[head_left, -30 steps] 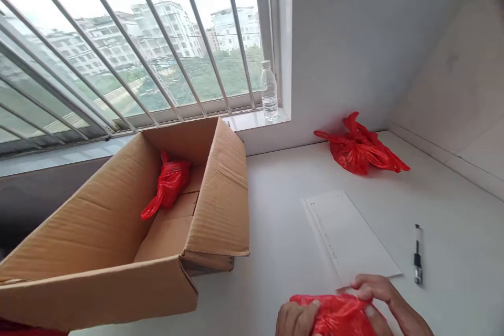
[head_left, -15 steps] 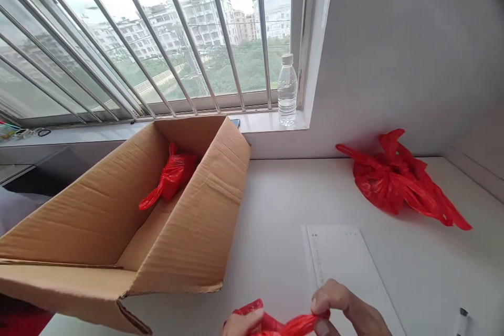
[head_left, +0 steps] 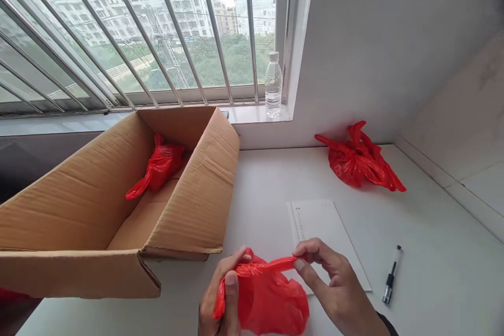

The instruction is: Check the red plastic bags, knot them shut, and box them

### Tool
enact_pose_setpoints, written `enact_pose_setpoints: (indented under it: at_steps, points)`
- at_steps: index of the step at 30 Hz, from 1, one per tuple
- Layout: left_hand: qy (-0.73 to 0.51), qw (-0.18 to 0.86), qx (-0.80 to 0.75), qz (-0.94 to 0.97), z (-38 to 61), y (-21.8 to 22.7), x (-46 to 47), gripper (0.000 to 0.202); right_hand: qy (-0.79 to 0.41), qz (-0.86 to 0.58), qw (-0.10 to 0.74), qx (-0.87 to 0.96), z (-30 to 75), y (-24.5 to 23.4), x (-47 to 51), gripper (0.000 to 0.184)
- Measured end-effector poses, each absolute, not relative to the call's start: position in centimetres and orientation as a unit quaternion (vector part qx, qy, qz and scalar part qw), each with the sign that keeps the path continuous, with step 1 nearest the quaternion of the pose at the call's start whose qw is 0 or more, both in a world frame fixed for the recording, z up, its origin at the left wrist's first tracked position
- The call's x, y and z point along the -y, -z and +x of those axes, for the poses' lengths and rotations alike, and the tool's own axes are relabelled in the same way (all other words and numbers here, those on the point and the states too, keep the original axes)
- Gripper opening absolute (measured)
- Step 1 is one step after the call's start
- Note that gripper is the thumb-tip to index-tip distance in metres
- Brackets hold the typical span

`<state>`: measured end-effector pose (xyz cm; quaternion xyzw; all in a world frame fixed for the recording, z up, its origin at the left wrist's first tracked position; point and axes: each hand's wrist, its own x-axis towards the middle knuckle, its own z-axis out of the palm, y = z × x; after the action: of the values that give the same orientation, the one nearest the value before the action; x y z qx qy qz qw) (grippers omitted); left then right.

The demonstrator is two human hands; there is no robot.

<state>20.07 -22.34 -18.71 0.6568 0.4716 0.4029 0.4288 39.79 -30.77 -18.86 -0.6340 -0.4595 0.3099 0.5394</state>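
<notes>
A thin red plastic bag point(head_left: 271, 299) is between my hands at the near edge of the view. My left hand point(head_left: 224, 294) is closed around its gathered left side, thumb pressed on top. With thumb and forefinger, my right hand point(head_left: 333, 283) pinches a twisted strip of the bag, drawn out to the right. The lower part of the bag hangs loose and looks slack. Under and behind the right hand lies a white notebook point(head_left: 323, 220) with small print along its left side.
An open cardboard box point(head_left: 197, 194) stands at left, holding a knotted red bag point(head_left: 163, 165). Another knotted red bag point(head_left: 358, 160) lies against the wall. A pen point(head_left: 391, 275) lies right of the notebook. On the sill stands a water bottle point(head_left: 273, 86), beside the barred window.
The view has tilted down and shifted right, so both hands and the red bag show more fully. My right hand still pinches the strip; the pen has come fully into view.
</notes>
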Motion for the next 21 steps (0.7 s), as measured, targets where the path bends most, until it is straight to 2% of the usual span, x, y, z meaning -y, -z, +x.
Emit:
enact_pose_setpoints:
  at_steps: [5, 11, 14, 17, 21]
  points:
    - [-0.352, 0.409, -0.470, 0.698, 18.0, 19.2, 22.0, 0.048, -0.323, -0.656, 0.541, 0.415, 38.7, 19.1, 32.3, 0.023]
    - [-0.334, 0.392, -0.586, 0.626, 13.6, 22.4, 21.7, 0.052, -0.343, -0.718, 0.482, 0.366, 39.9, 21.5, 33.6, 0.027]
    - [-0.317, 0.400, -0.590, 0.626, 12.1, 23.1, 22.5, 0.052, -0.372, -0.712, 0.470, 0.367, 40.2, 22.2, 33.4, 0.029]
    - [-0.306, 0.374, -0.488, 0.727, 12.3, 22.5, 23.1, 0.048, -0.378, -0.709, 0.479, 0.354, 39.5, 22.3, 32.9, 0.029]
    - [-0.226, 0.210, -0.281, 0.909, 14.5, 21.7, 21.7, 0.051, -0.350, -0.731, 0.499, 0.306, 38.9, 22.9, 32.7, 0.033]
